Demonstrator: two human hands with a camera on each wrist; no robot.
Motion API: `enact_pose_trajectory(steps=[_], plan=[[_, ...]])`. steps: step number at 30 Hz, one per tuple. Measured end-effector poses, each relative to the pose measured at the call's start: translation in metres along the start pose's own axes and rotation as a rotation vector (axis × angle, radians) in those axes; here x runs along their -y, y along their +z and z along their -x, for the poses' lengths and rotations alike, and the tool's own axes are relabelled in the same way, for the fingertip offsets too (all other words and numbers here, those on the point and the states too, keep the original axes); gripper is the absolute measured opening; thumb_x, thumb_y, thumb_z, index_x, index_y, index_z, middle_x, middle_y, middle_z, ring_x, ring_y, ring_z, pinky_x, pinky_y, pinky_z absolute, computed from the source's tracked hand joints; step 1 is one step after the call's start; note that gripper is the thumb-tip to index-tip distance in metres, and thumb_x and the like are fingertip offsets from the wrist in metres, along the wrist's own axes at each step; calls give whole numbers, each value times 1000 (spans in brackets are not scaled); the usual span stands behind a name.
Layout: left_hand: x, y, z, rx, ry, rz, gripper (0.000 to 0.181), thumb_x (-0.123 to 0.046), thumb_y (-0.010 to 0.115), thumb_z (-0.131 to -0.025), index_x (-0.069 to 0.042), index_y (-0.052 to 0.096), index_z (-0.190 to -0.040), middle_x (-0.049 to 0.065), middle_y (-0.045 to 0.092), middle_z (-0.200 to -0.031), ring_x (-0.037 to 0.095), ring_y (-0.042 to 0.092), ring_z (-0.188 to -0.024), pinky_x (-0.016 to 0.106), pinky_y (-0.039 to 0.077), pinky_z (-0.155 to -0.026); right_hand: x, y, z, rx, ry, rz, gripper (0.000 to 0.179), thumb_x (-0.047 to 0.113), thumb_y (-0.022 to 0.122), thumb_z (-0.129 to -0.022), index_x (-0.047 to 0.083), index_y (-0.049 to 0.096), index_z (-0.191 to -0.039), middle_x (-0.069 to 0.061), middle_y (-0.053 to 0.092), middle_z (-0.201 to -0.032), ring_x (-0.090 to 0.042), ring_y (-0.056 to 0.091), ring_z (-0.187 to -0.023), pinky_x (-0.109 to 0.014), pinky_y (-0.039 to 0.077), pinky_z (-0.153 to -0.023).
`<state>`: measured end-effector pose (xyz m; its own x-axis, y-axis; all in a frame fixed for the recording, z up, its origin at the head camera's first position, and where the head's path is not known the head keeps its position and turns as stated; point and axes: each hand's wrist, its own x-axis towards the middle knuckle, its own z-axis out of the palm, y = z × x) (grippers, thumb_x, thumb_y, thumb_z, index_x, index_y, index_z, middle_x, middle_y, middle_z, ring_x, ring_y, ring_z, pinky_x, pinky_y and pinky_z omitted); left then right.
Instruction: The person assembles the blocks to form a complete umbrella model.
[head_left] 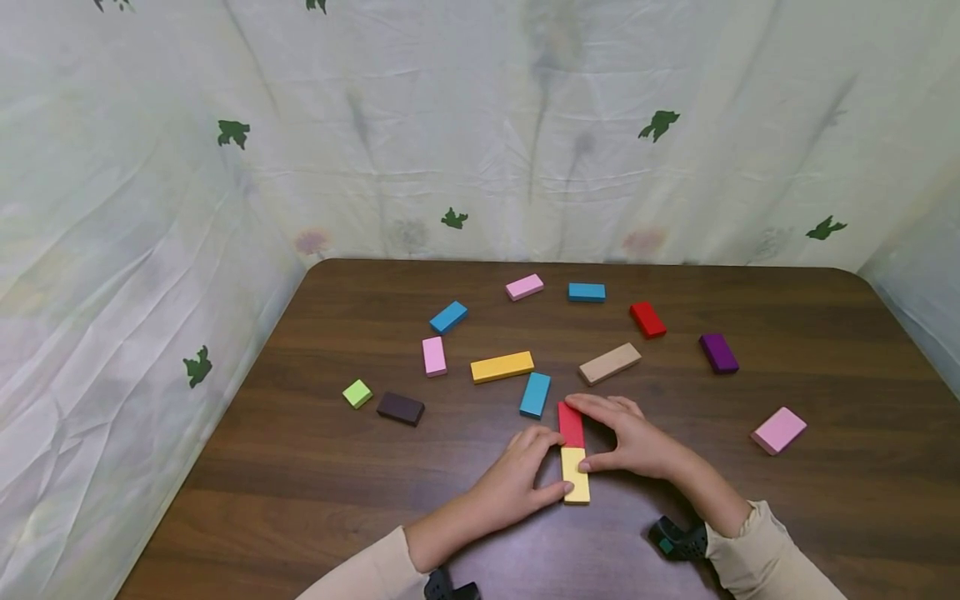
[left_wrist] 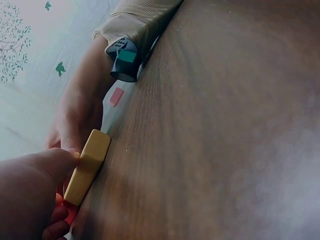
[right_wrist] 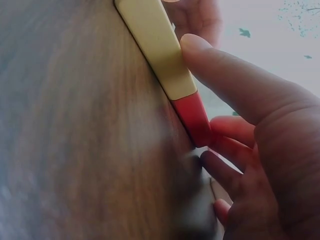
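A light-yellow block (head_left: 574,493) and a red block (head_left: 570,423) lie end to end in a line. My left hand (head_left: 513,482) touches their left side, thumb near the yellow block's near end and fingertips by the seam. From the other side my right hand (head_left: 633,437) rests its thumb on the yellow block and its index finger at the red block's far end. In the right wrist view the yellow block (right_wrist: 155,45) and red block (right_wrist: 192,117) meet flush. The left wrist view shows the thumb against the yellow block (left_wrist: 90,165), with the red one mostly hidden.
Beyond my hands lie a blue block (head_left: 535,395), an orange-yellow block (head_left: 502,367) and a tan block (head_left: 610,363). A black block (head_left: 401,408) and a green one (head_left: 357,393) sit left; a pink block (head_left: 779,431) and a purple one (head_left: 718,353) sit right.
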<state>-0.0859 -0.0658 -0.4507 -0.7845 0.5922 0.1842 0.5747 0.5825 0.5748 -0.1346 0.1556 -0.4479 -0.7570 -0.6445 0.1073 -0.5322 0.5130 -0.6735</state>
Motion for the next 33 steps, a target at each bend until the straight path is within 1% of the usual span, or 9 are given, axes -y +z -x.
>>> enact_pose_trajectory(steps=[6,14,20,24,27,33], plan=[[1,1,0,-8,14,-11,53,-37,64,-82,-9,46,-124,-1,44,-118,14,41,-107,28,37,-89,1,-1,0,22,-14,5,81,47,72,-70,10,40,-135,-5,40,-136,-22,36,-123,-51,12,-100],[1,1,0,13,14,-37,57,-41,62,-82,-10,48,-128,-1,43,-117,14,41,-104,27,39,-86,2,-1,1,32,-17,3,81,48,71,-70,9,41,-135,-5,41,-136,-21,36,-123,-50,10,-101],[2,2,0,12,21,-43,56,-41,62,-82,-11,47,-128,-1,43,-117,14,41,-104,27,38,-86,2,-1,1,39,-5,-19,81,48,71,-71,9,40,-135,-6,39,-136,-24,33,-125,-51,10,-101],[1,1,0,18,18,-46,57,-41,62,-82,-11,47,-128,-1,43,-118,14,41,-103,26,39,-85,4,0,3,50,40,-67,82,46,71,-71,11,38,-137,-3,35,-139,-25,28,-127,-51,20,-100],[1,1,0,21,17,-46,58,-42,62,-82,-11,47,-128,-1,43,-118,14,41,-103,26,39,-85,6,1,3,46,66,-92,82,45,72,-71,12,38,-137,-2,32,-140,-22,27,-128,-49,26,-98],[2,0,1,25,9,-48,58,-43,61,-82,-11,47,-128,-2,43,-118,14,41,-103,26,39,-86,10,3,7,16,73,-89,82,46,72,-70,14,38,-137,-3,30,-141,-23,28,-127,-49,28,-97]])
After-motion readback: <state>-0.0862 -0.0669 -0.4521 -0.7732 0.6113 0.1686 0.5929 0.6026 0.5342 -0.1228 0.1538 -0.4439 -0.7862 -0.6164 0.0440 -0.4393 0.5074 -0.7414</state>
